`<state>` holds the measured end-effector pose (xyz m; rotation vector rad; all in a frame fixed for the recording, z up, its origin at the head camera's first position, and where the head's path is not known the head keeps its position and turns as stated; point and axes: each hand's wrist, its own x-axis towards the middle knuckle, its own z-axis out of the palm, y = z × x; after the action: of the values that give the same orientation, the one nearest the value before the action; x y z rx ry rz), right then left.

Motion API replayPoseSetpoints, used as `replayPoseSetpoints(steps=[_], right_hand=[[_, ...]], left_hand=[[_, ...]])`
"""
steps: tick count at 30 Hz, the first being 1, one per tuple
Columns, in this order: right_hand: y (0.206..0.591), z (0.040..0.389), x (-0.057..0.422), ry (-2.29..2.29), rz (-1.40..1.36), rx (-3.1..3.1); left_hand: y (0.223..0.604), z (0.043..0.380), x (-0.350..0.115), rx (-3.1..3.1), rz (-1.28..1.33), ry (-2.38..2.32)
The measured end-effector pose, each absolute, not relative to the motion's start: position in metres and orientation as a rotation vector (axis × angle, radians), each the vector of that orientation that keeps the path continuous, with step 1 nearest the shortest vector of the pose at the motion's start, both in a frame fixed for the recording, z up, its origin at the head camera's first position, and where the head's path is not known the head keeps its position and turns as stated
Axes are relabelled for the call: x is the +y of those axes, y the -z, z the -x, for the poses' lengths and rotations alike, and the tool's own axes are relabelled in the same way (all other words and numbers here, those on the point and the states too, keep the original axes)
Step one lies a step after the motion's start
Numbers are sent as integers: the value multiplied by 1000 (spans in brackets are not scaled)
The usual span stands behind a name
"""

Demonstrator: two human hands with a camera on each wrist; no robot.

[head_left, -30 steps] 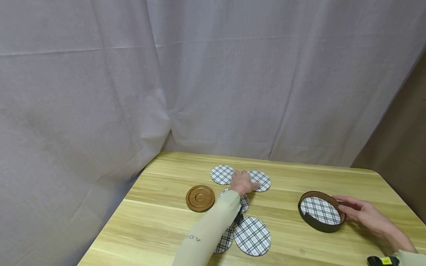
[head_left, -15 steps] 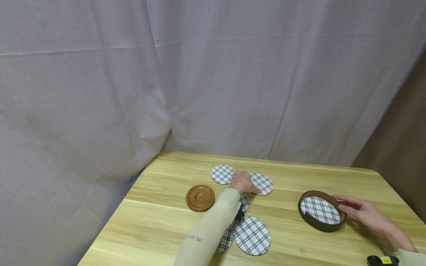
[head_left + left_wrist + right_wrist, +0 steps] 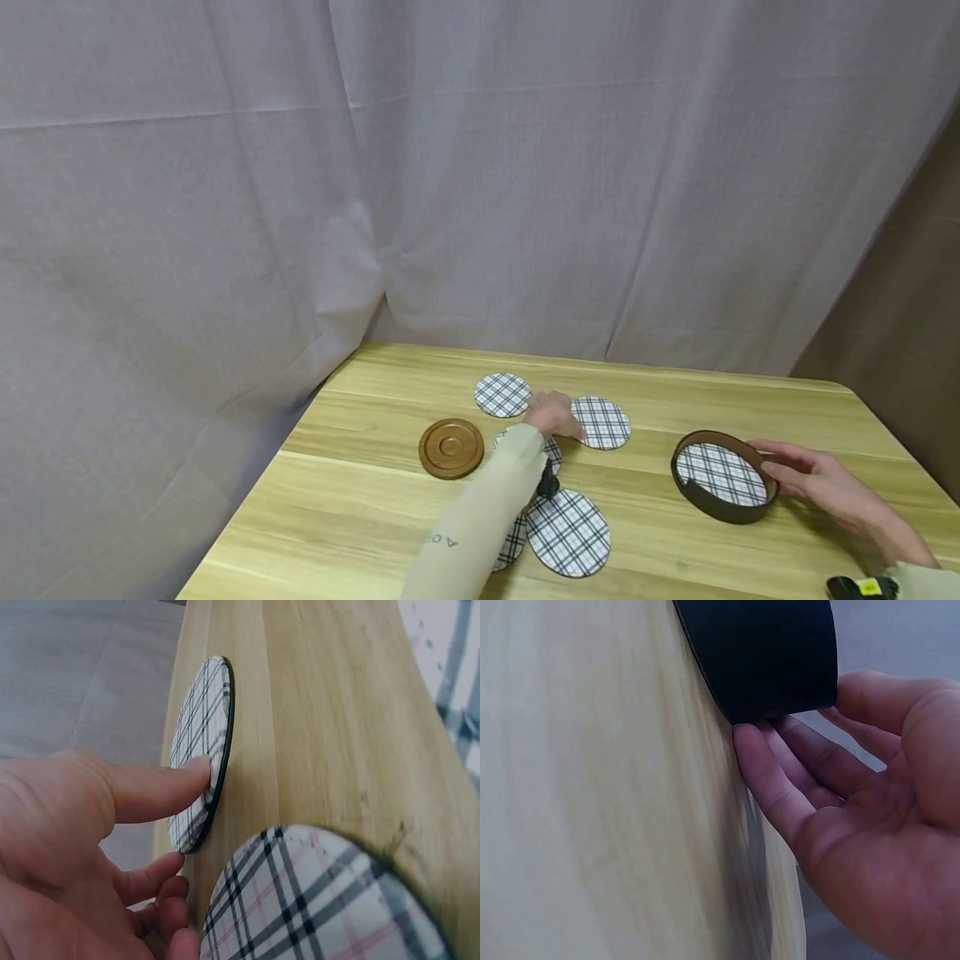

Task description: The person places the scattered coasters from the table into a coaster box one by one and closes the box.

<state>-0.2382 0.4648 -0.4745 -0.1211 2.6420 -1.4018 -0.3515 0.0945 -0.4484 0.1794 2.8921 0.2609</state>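
My left hand (image 3: 551, 415) is at a round white plaid coaster (image 3: 602, 423) near the back of the table. In the left wrist view its thumb lies on the coaster's top, and the curled fingers meet the coaster's near edge. At the right, my right hand (image 3: 828, 492) grips the side of a dark round holder (image 3: 727, 508) with a brown inner wall. The thumb is at the rim; the fingers touch the lower outside, as the right wrist view shows. A plaid coaster (image 3: 722, 475) lies inside this holder.
Several more plaid coasters lie about the left arm: one at the back (image 3: 502, 395), one in front (image 3: 570, 533), others partly hidden under the sleeve. A brown wooden disc (image 3: 452, 448) with ring grooves lies left of the arm. A grey curtain (image 3: 487, 208) hangs behind the table.
The coaster at my left hand has slid right and towards the front of the table. My left hand has followed slightly. The right hand and the round holder have kept their place.
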Motion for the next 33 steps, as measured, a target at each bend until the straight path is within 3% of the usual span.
replayPoseSetpoints(steps=[12, 22, 33], right_hand=[[475, 239, 463, 1433, 124, 2612], [474, 238, 469, 1405, 162, 2637], [476, 239, 467, 1401, 147, 2637]], left_hand=[[450, 348, 97, 2876, -174, -369], [464, 347, 98, 2643, -234, -1196], [466, 340, 99, 2520, -305, -1514]])
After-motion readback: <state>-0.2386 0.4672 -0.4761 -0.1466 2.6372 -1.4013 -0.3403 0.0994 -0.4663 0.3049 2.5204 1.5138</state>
